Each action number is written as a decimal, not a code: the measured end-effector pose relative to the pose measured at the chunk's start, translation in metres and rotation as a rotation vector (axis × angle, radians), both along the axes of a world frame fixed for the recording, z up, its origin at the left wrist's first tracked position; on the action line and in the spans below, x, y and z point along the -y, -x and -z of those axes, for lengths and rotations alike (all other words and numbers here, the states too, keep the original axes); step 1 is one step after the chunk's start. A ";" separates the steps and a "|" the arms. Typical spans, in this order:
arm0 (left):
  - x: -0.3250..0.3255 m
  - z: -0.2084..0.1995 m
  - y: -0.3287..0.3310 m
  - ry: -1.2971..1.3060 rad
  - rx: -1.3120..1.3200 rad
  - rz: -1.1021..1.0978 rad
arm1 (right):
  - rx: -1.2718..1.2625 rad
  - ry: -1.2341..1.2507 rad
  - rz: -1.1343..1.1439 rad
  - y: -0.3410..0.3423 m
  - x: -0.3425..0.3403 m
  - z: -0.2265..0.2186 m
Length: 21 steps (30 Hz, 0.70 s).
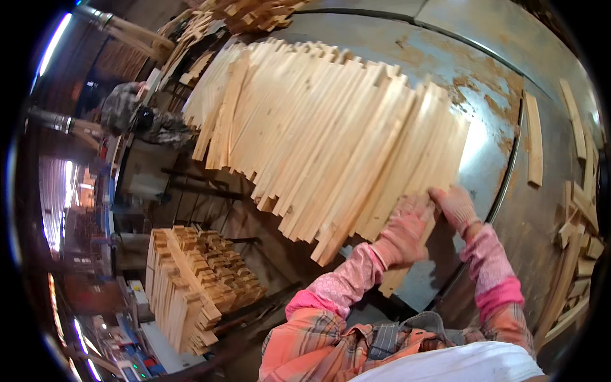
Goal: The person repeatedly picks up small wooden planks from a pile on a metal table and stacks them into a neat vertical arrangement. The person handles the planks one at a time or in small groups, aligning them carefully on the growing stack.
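Note:
Many pale wooden strips (331,140) lie side by side in a wide slanting row on a metal table (471,153). My left hand (407,223), in a pink-stained glove, lies over the near part of the rightmost strips with its fingers stretched out. Just right of it, my right hand (456,207), gloved the same way, has its fingers bent over the outer edge of the last wooden strip (455,149). The two hands nearly touch. The undersides of the fingers are hidden. Near the row's left end, a strip or two lie across the others.
A stack of cut wooden pieces (203,280) stands low on the left. Loose boards (534,140) and offcuts (582,254) lie to the right. More wood (254,16) is piled at the far end. A person in patterned clothing (124,105) is at the far left. Sawdust patches the metal surface.

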State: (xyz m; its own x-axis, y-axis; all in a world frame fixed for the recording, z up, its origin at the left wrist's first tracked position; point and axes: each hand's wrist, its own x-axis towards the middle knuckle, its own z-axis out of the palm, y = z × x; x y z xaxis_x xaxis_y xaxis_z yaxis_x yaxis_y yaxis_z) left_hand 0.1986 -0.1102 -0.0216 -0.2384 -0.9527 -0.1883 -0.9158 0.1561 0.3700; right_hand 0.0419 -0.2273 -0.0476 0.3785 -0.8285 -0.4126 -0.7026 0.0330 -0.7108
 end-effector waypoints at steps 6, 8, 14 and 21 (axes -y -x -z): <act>0.033 0.005 -0.045 0.101 -0.065 0.012 | -0.019 -0.056 0.054 -0.070 0.039 0.020; 0.038 0.004 -0.052 0.160 0.027 -0.002 | 0.034 -0.091 0.130 -0.085 0.041 0.020; 0.029 0.037 -0.086 0.091 0.104 0.070 | -0.255 0.244 0.241 0.017 0.096 0.026; 0.053 0.023 -0.084 0.163 0.060 0.060 | -0.470 0.280 0.658 0.178 0.126 -0.005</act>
State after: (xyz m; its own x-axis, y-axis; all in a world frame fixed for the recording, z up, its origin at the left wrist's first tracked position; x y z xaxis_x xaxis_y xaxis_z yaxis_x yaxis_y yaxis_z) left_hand 0.2831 -0.1628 -0.0444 -0.2888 -0.9562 -0.0481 -0.9228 0.2646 0.2801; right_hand -0.1363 -0.3534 -0.0422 -0.3741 -0.9146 -0.1533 -0.8259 0.4038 -0.3935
